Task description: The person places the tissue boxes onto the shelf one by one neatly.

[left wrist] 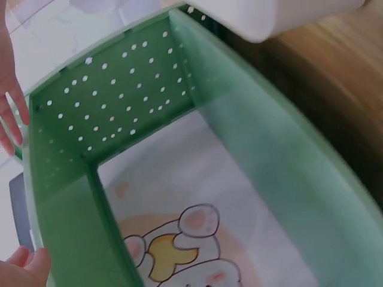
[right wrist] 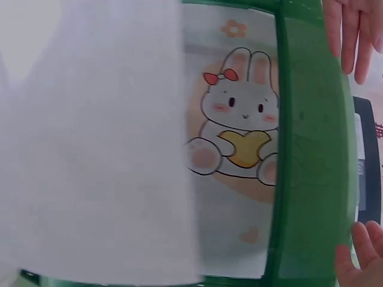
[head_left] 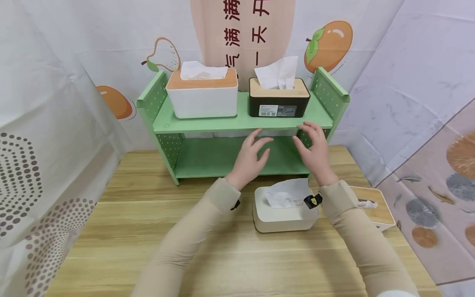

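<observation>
Both hands hover before the front edge of the upper shelf, holding nothing. My left hand [head_left: 252, 159] has its fingers spread and gently bent; facing it, my right hand [head_left: 313, 150] is bent the same way, with a gap between the two. Just above and behind them sits a black tissue box [head_left: 263, 100] with a light wooden lid and a tissue [head_left: 278, 74] standing out of it. Below the hands, a cream tissue box [head_left: 285, 225] rests on the table, its white tissue [head_left: 287, 194] sticking up near the right wrist. In the right wrist view, a white sheet [right wrist: 90, 143] covers the left half.
A green two-tier shelf [head_left: 222, 159] stands at the table's [head_left: 148, 231] back. On its upper tier, left, is a white tissue box [head_left: 205, 101] with an orange-brown lid. Another wood-topped tissue box [head_left: 378, 210] lies at the right, partly behind the right sleeve. Printed curtains [head_left: 67, 82] enclose the table.
</observation>
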Demonstrator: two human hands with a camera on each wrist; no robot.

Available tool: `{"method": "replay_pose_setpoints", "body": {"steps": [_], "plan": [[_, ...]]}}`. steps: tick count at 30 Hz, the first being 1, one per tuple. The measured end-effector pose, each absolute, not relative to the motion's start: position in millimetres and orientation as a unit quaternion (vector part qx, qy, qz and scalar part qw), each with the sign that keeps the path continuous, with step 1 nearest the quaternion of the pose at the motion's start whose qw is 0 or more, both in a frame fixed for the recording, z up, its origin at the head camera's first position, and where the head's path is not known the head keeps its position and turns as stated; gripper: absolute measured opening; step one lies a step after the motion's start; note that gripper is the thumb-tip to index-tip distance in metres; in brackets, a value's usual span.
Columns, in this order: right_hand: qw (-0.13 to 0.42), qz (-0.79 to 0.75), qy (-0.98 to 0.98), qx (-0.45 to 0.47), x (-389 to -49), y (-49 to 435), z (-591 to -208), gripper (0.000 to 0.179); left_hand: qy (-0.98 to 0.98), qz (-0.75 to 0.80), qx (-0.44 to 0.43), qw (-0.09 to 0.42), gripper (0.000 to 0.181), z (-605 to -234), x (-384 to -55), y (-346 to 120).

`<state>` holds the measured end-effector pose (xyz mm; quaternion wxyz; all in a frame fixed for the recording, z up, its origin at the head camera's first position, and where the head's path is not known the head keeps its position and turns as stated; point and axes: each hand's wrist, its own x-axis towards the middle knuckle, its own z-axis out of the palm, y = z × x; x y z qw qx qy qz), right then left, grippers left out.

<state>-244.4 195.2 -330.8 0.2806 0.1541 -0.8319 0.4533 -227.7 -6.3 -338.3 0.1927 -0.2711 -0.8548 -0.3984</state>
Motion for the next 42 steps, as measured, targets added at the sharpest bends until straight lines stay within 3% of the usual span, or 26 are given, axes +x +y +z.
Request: {"method": "replay_pose_setpoints", "body": {"steps": [17, 31, 42], "plan": [[0.207, 0.429, -0.859, 0.187, -213, 221, -387, 0.031, -0.867, -0.413, -0.258, 0.106, 0.030, -394, -202, -14], [0.173, 0.401, -0.878, 0.196, -176, 246, -422, 0.033, -0.872, -0.413, -0.258, 0.057, 0.033, -415, -174, -17], [0.109, 0.403, -0.888, 0.192, -147, 259, -446, 0.041, -0.880, -0.405, -0.248, -0.007, 0.051, -439, -145, -22]]}}
